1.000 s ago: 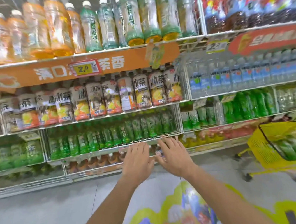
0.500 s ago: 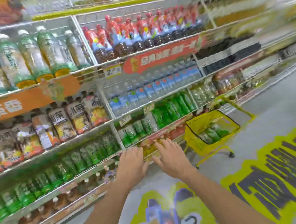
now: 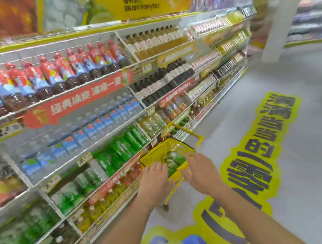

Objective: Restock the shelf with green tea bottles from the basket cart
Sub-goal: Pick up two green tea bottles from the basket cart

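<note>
Empty and spread, both my left hand (image 3: 154, 181) and right hand (image 3: 200, 173) have swung from the shelving to the yellow plastic basket cart (image 3: 161, 152), green-labelled tea bottles (image 3: 174, 160) inside, retrieval pending.

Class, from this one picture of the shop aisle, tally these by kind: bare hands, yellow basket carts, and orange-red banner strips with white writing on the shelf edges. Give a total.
Bare hands: 2, left hand and right hand
Yellow wire basket cart: 1
Orange-red shelf-edge banner strips: 2, long one, short one
Total: 5
</note>
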`<state>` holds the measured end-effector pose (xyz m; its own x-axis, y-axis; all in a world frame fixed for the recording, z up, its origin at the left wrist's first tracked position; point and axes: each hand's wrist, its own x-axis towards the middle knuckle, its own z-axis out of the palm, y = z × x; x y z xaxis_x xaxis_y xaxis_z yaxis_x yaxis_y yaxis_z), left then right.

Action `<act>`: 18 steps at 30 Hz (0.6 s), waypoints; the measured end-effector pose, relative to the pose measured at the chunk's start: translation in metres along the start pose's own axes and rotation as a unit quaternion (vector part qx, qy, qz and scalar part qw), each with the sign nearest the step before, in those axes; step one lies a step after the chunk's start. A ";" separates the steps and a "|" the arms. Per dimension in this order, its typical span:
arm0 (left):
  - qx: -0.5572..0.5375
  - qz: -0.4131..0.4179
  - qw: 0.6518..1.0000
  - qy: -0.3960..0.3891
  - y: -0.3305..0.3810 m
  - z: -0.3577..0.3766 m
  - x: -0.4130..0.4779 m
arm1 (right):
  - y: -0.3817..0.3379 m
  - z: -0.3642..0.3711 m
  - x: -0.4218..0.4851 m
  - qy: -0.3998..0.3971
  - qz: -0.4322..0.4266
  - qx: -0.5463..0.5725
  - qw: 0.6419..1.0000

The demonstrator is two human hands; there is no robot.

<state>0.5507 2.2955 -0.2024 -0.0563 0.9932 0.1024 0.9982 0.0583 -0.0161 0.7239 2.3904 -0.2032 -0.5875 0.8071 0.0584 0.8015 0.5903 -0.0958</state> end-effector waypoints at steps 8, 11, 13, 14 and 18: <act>-0.005 0.025 1.000 -0.012 0.013 0.033 0.109 | 0.059 0.015 0.080 -0.025 0.018 -0.035 0.999; -0.031 0.010 0.999 -0.020 -0.010 0.044 0.153 | 0.065 0.023 0.133 -0.051 0.005 -0.039 0.998; -0.045 -0.006 0.999 -0.018 -0.032 0.049 0.177 | 0.063 0.027 0.170 -0.061 -0.017 -0.047 0.997; -0.042 -0.011 0.999 -0.017 -0.044 0.050 0.189 | 0.060 0.029 0.189 -0.060 -0.031 -0.048 0.997; -0.029 -0.060 0.998 -0.009 -0.098 0.060 0.223 | 0.042 0.040 0.259 -0.067 -0.083 -0.033 0.994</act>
<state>0.4391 2.5174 -0.2372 -0.1746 0.9813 0.0813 0.9839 0.1707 0.0531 0.6014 2.6237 -0.2317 -0.7186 0.6924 -0.0649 0.6950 0.7184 -0.0310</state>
